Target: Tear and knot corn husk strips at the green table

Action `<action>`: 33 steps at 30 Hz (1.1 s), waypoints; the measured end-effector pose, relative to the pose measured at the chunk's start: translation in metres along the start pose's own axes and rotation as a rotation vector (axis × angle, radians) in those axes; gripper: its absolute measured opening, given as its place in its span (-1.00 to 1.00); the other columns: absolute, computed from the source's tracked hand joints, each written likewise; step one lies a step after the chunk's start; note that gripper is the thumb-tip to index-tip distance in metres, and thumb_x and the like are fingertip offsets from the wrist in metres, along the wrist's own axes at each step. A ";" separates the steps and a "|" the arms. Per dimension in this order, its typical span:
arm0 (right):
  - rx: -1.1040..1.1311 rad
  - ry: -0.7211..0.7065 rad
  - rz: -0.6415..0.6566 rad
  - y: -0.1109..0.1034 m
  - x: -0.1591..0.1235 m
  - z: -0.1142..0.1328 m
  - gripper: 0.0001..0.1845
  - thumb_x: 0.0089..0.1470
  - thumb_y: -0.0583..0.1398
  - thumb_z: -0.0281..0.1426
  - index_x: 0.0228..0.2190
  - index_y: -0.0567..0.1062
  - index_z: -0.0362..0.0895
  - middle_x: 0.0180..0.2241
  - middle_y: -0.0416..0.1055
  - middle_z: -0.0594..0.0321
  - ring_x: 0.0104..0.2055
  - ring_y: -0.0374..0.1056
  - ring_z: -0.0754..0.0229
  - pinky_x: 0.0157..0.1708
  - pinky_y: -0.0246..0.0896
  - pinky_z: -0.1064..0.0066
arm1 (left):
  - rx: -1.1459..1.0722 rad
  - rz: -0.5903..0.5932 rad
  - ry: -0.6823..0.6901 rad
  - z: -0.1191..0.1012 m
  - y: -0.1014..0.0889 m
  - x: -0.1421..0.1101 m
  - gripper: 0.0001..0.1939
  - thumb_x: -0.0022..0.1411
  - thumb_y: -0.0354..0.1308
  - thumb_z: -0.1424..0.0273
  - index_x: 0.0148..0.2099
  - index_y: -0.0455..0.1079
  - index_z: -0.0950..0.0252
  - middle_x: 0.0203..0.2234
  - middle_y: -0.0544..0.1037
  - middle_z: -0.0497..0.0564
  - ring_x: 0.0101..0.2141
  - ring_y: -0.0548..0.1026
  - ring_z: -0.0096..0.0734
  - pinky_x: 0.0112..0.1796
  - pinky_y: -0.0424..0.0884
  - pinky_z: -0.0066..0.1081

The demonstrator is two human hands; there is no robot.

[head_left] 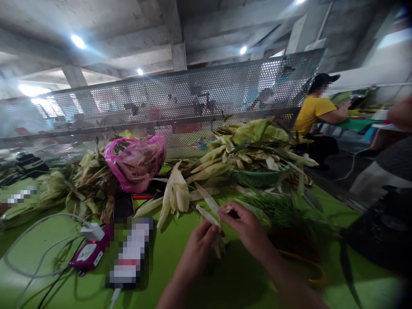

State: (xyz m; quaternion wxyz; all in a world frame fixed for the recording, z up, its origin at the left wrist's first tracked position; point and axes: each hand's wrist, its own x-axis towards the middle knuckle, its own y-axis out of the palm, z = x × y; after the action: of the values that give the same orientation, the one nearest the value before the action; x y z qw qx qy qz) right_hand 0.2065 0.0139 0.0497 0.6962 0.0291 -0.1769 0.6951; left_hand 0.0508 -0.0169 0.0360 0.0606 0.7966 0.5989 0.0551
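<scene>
Left hand [203, 234] on pale husk [207, 214]

One head-worn camera looks forward and down, across the nearby green table [177, 234] toward a perforated screen [189, 92].

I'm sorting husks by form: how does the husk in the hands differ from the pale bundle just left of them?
The husk is pinched in the left hand and right hand; the bundle rests on the table, untouched by either. The husk shows as narrow strips, while the bundle has broader pieces. Both are pale.
</scene>
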 end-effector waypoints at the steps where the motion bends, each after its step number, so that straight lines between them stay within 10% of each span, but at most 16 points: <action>1: -0.074 -0.062 0.009 -0.001 0.001 0.003 -0.80 0.03 0.24 -0.29 -0.27 0.50 -0.08 -0.26 0.43 0.21 -0.16 0.33 0.07 -0.09 0.17 0.25 | 0.017 0.007 0.020 0.001 0.000 0.001 -0.68 0.21 0.14 0.16 -0.22 0.47 0.32 -0.37 0.45 0.03 -0.32 0.33 -0.36 -0.22 0.21 -0.43; 10: -0.212 -0.236 0.233 0.002 0.005 0.022 -0.94 0.02 0.24 -0.42 -0.46 0.54 -0.06 -0.17 0.42 0.19 -0.05 0.30 0.06 0.02 0.12 0.17 | 0.112 0.085 0.069 0.002 0.003 0.005 -0.70 0.20 0.12 0.23 -0.18 0.53 0.32 -0.36 0.53 0.06 -0.31 0.39 -0.29 -0.23 0.25 -0.38; 16: -0.179 -0.239 0.147 0.011 0.007 0.018 -0.89 0.01 0.23 -0.43 -0.52 0.52 -0.08 -0.32 0.39 0.22 -0.15 0.33 0.09 -0.07 0.18 0.23 | 0.118 0.085 0.005 0.010 0.004 0.007 -0.71 0.13 0.19 0.19 -0.37 0.52 0.34 -0.48 0.46 0.02 -0.43 0.32 -0.39 -0.36 0.21 -0.45; 22: -0.306 -0.323 -0.140 0.010 -0.004 0.020 -0.66 0.13 0.18 -0.29 -0.04 0.37 -0.05 0.00 0.31 0.12 0.02 0.24 0.05 0.01 0.14 0.20 | -0.336 -0.181 -0.067 0.004 -0.002 0.010 -0.61 0.10 0.25 0.14 -0.13 0.52 0.33 -0.50 0.42 -0.05 -0.52 0.25 -0.55 -0.48 0.13 -0.54; 27: -0.443 -0.196 0.151 0.021 -0.017 0.014 -0.77 0.19 0.13 -0.23 -0.45 0.38 -0.07 -0.40 0.39 0.26 -0.31 0.31 0.13 -0.27 0.20 0.31 | -0.548 -0.190 -0.035 -0.001 -0.004 0.011 -0.63 0.09 0.28 0.19 -0.12 0.50 0.33 -0.34 0.53 0.07 -0.35 0.43 -0.39 -0.31 0.29 -0.47; 33: -0.392 -0.220 0.255 0.030 -0.016 0.012 -0.78 0.21 0.08 -0.36 -0.49 0.35 -0.09 -0.39 0.37 0.26 -0.28 0.30 0.16 -0.26 0.16 0.34 | -0.530 -0.230 -0.043 -0.001 0.000 0.008 -0.67 0.10 0.25 0.16 -0.28 0.50 0.37 -0.43 0.53 0.05 -0.43 0.43 -0.42 -0.38 0.29 -0.47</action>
State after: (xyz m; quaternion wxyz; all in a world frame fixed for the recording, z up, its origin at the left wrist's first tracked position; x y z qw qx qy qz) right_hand 0.1751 -0.0042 0.0506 0.5720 -0.0537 -0.3851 0.7223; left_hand 0.0526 -0.0089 0.0373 0.2849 0.6809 0.6487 0.1856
